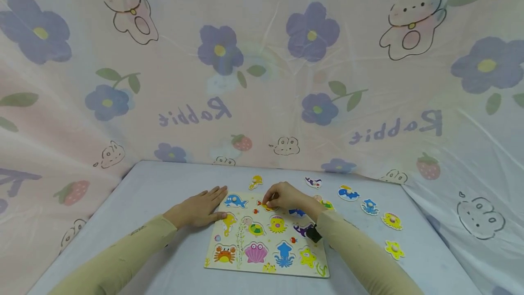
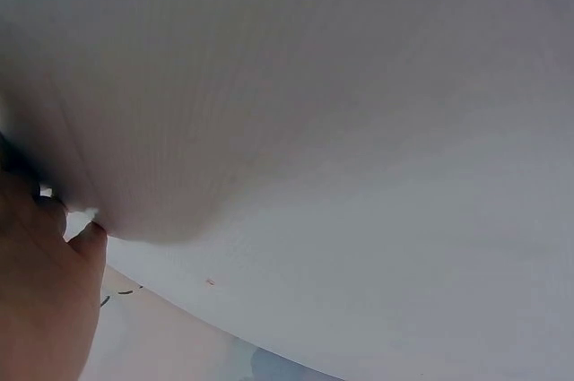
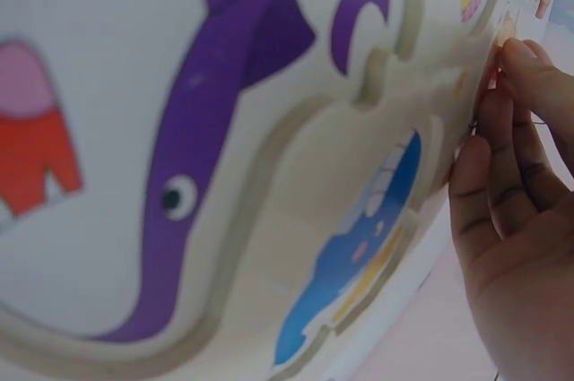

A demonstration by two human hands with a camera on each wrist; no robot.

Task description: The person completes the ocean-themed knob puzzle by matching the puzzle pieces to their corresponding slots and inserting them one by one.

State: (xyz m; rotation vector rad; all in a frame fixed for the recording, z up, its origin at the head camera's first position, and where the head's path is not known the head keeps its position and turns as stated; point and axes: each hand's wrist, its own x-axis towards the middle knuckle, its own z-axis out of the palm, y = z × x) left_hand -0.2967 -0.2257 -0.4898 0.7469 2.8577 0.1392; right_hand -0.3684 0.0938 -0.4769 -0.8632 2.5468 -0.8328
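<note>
A sea-animal peg puzzle board (image 1: pixel 262 267) lies on the table, with a blue dolphin piece (image 1: pixel 235 200) in its top left. My left hand (image 1: pixel 198 208) rests with straight fingers beside the board's left edge, its thumb reaching onto the board by the yellow seahorse picture (image 1: pixel 229 223). At the top middle, my right hand (image 1: pixel 283 196) pinches a small yellow and red fish puzzle piece (image 1: pixel 267 207), partly hidden by the fingers. In the right wrist view the thumb and fingers of that hand (image 3: pixel 525 193) meet at the board's far side, past the purple picture (image 3: pixel 206 121) and the blue whale recess (image 3: pixel 359 246).
Behind the board lie a seahorse piece (image 1: pixel 255 182) and a purple piece (image 1: pixel 313 182). To the right are loose whale (image 1: pixel 348 193), squid (image 1: pixel 370 207), octopus (image 1: pixel 391 221) and starfish (image 1: pixel 394 250) pieces. A turtle piece (image 1: pixel 326 204) is partly behind the right forearm. A patterned curtain (image 1: pixel 262 81) hangs behind.
</note>
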